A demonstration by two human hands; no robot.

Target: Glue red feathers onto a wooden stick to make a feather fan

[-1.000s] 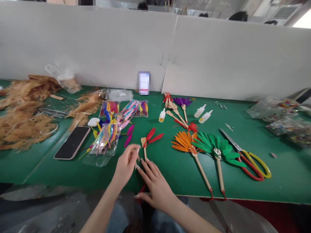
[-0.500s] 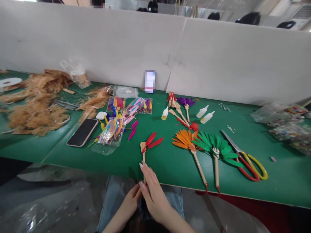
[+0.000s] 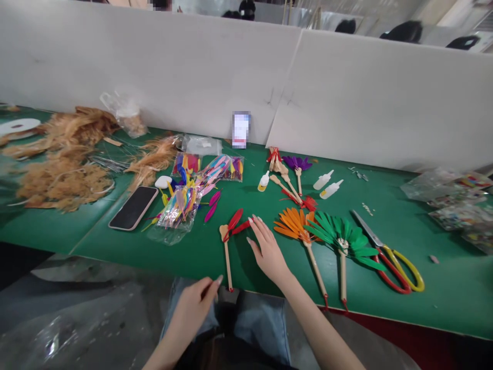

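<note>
On the green table in front of me lies a wooden stick with a rounded head (image 3: pixel 227 259), a small red loop at its lower end. Two red feathers (image 3: pixel 233 220) fan out from its head to the right. My right hand (image 3: pixel 268 253) reaches over the table with fingers stretched out, the fingertips at the tip of the lower feather. Below the stick, at the table's front edge, my left hand (image 3: pixel 197 300) has its fingers curled in, apart from the stick, with nothing visible in them.
Orange (image 3: pixel 295 224) and green feather fans (image 3: pixel 341 231) lie to the right beside large scissors (image 3: pixel 389 257). Farther back are glue bottles (image 3: pixel 322 180) and a purple fan (image 3: pixel 296 163). Bagged feathers (image 3: pixel 179 210), a phone (image 3: pixel 133 208) and brown fibre (image 3: pixel 63 185) lie left.
My right hand has moved from the stick's handle up and right to the lower red feather. My left hand has drawn back to the left, leaving the whole handle visible.
</note>
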